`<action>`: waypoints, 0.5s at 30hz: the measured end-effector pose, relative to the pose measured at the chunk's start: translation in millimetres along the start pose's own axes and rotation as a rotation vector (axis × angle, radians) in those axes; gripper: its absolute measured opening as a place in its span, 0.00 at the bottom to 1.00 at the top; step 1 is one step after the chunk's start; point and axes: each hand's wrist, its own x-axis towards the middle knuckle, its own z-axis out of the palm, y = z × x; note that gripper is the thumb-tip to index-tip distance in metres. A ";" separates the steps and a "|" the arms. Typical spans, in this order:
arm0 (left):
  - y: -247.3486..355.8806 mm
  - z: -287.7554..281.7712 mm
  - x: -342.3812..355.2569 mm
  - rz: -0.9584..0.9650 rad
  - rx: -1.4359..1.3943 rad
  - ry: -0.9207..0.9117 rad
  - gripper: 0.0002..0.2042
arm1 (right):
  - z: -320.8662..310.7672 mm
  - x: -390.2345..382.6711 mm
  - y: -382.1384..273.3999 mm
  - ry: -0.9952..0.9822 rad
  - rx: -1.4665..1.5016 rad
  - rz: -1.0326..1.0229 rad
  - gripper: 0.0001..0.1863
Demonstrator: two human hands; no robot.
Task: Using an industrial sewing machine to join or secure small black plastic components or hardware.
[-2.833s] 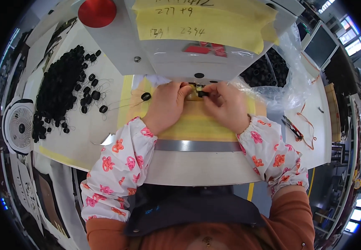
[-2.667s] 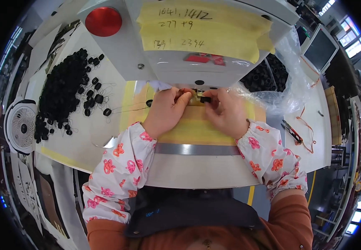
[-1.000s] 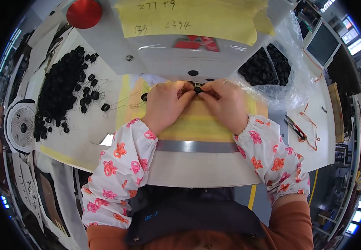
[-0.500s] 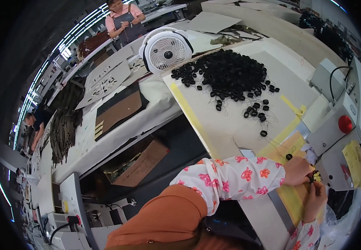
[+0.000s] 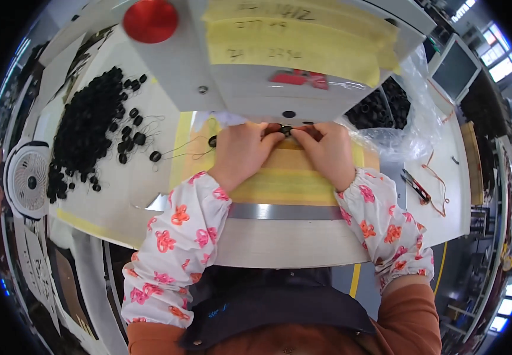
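Note:
Under the head of a grey-white machine, the fingertips of both hands meet at a small black ring. My left hand pinches it from one side, with thumb and fingers closed. From the other side my right hand grips it the same way. Its lower part is hidden by the fingers. Beside my left wrist lies another black ring with thin threads trailing left to a further ring. Yellow tape covers the work surface below my hands.
A large heap of black rings lies to the left, near a white fan. A red button is on the machine. At right are a clear plastic bag with black pieces and red-handled snips. A metal strip runs in front.
My view has swung from the left side to face the machine squarely. Both hands are still together under it, fingers on the small black piece.

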 end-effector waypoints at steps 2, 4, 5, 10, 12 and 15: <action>3.3 5.7 3.2 -0.008 -0.053 -0.037 0.12 | -6.6 -0.4 3.3 0.015 -0.008 0.013 0.05; 1.8 5.9 -0.6 -0.041 -0.085 -0.066 0.12 | -5.2 -4.4 2.3 0.009 0.009 0.016 0.05; 1.1 6.6 -1.8 -0.041 -0.095 -0.051 0.13 | -4.7 -4.5 2.8 0.012 -0.002 -0.006 0.05; -1.6 1.7 -1.1 -0.057 -0.169 -0.072 0.13 | 0.3 -4.5 5.0 0.035 -0.032 -0.089 0.04; 3.8 -5.8 2.4 -0.101 -0.088 -0.110 0.13 | 1.4 -0.9 7.5 0.025 -0.001 -0.125 0.03; 5.3 -6.2 4.3 -0.069 -0.124 -0.112 0.13 | 2.1 -0.1 9.6 0.056 0.027 -0.156 0.03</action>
